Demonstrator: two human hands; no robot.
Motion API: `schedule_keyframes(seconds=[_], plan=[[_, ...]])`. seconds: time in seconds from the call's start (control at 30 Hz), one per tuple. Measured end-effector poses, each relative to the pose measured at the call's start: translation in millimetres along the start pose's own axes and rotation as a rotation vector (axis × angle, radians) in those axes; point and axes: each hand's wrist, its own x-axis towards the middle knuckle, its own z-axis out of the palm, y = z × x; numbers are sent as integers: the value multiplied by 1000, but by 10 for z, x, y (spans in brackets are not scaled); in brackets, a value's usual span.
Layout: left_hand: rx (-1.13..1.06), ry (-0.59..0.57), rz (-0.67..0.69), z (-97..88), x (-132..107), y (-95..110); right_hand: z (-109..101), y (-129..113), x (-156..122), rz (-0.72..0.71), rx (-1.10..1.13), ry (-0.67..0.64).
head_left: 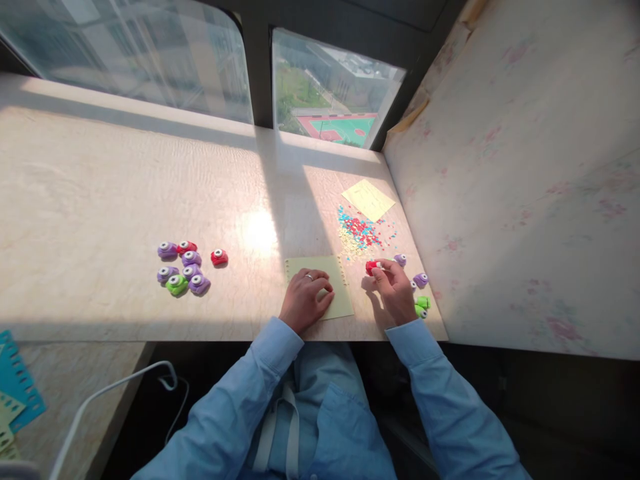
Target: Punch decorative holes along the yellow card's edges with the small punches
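Note:
A small red craft paper punch is pinched in my right hand, raised a little off the table. My left hand rests on a pale yellow-green paper sheet, fingers curled in and thumb close to the index finger; whatever they may hold is hidden. Small holes or notches run down the sheet's left and right edges. Beside my right hand, partly behind it, are several more punches, among them a purple punch and a green punch.
Red, blue and pale yellow paper bits lie scattered beyond the sheet, near a yellow paper. To the left sits a cluster of punches, with a red punch apart. A floral wall bounds the right; windows stand behind.

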Motion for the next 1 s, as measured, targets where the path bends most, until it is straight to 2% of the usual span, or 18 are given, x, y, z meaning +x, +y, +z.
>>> schedule_keyframes(seconds=[0.1, 0.2, 0.33, 0.4, 0.47, 0.53, 0.63, 0.7, 0.87, 1.0], plan=[[5, 0, 6, -6, 1, 0, 80, -79, -62, 119, 143, -64], [9, 10, 11, -4, 1, -3, 147, -153, -107, 196, 273, -53], [16, 10, 11, 4, -1, -7, 146, -238, -114, 357, 552, -97], [15, 9, 6, 4, -1, -6, 128, -264, -111, 382, 575, -129], [13, 9, 3, 2, 0, -5, 118, -269, -108, 379, 433, -130], [14, 9, 4, 0, 3, -6, 121, -256, -101, 317, 175, -136], [23, 4, 10, -1, 8, -11, 135, -226, -75, 110, -195, -171], [28, 4, 11, -1, 9, -15, 143, -214, -53, -1, -340, -206], [29, 12, 13, -3, 6, -9, 157, -207, -20, -91, -444, -315], [24, 12, 6, -4, 7, -3, 171, -191, -10, -106, -456, -332]])
